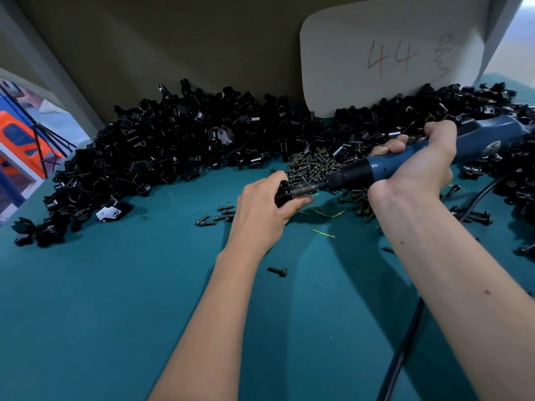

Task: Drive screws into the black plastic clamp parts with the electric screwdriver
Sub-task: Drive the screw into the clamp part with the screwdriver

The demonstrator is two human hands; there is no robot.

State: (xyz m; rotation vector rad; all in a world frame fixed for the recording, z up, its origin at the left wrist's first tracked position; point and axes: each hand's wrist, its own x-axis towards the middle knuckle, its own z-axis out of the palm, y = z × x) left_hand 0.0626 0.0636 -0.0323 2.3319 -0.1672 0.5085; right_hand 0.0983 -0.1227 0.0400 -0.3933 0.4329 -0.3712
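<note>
My left hand [262, 208] grips a small black clamp part [283, 192] just above the teal table. My right hand [419, 163] is wrapped round the blue electric screwdriver [385, 166], which lies nearly level and points left. Its metal bit [307, 189] meets the clamp part in my left hand. A heap of dark screws [314, 164] lies right behind the two hands. A long pile of black clamp parts [162, 149] runs along the back of the table.
More clamp parts [492, 111] are heaped at the back right. Loose screws [220, 217] and one single screw [278, 271] lie on the teal table [115, 299]. The screwdriver's black cable [405, 342] trails to the lower right. A grey panel marked 44 [388, 56] stands behind.
</note>
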